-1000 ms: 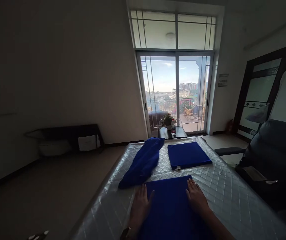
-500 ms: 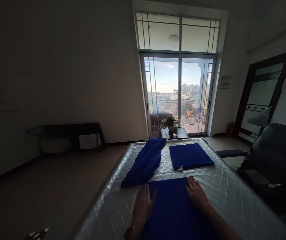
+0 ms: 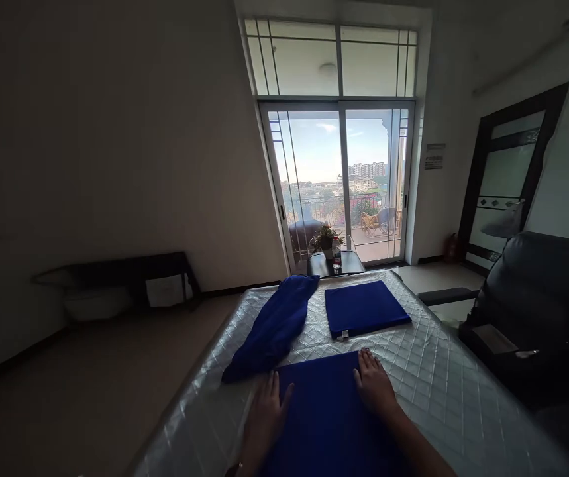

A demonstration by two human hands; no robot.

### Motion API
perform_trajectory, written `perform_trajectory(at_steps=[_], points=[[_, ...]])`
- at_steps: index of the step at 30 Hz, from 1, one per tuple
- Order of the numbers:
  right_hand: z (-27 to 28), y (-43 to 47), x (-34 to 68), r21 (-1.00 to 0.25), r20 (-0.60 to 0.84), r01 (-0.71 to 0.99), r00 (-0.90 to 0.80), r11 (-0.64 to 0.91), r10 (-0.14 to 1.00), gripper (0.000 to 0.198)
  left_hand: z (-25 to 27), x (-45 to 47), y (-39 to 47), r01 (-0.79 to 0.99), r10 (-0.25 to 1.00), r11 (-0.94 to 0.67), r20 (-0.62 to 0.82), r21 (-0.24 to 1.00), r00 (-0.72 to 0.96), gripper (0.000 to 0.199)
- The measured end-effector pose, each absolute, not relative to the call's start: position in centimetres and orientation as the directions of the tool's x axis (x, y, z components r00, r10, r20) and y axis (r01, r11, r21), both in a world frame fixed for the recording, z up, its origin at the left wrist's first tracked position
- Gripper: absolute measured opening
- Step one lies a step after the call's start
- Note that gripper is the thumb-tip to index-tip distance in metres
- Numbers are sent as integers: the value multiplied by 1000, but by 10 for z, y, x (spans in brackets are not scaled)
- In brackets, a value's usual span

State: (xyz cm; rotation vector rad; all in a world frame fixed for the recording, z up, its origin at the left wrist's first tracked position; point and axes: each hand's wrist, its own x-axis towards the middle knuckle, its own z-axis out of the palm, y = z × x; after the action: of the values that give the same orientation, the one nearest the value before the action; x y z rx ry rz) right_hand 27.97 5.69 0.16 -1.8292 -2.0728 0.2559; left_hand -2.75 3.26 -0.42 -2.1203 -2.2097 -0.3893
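A flat blue cloth [image 3: 321, 411] lies in front of me, its far edge straight. My left hand [image 3: 265, 407] rests flat along the cloth's left edge, fingers stretched forward and thumb apart. On its far right corner lies my right hand [image 3: 374, 383], palm down with the fingers extended. Beyond it sits a neatly folded blue cloth [image 3: 366, 308] with a small white tag at its near edge. To the left of that, a crumpled blue cloth [image 3: 274, 328] stretches diagonally. All three are on a silvery quilted mattress [image 3: 443, 371].
A small dark table [image 3: 354, 263] with a potted plant [image 3: 326, 240] and a bottle [image 3: 336, 255] stands past the mattress, before sliding glass doors. On the right is a black armchair [image 3: 542, 298]. A low dark bench [image 3: 125, 268] runs along the left wall.
The view has turned slightly right, so everything sits further left in the picture. Both hands keep their places on the flat cloth's edges.
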Motion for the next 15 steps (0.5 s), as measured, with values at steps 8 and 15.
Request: perform_trajectory(at_steps=[8, 15], points=[[-4, 57, 281, -434, 185, 891, -59, 136, 981, 65, 6, 39, 42, 987, 977, -113, 192, 112, 90, 74], [-8, 58, 284, -420, 211, 887, -111, 193, 971, 65, 0, 162, 64, 871, 885, -454, 207, 187, 417, 62]])
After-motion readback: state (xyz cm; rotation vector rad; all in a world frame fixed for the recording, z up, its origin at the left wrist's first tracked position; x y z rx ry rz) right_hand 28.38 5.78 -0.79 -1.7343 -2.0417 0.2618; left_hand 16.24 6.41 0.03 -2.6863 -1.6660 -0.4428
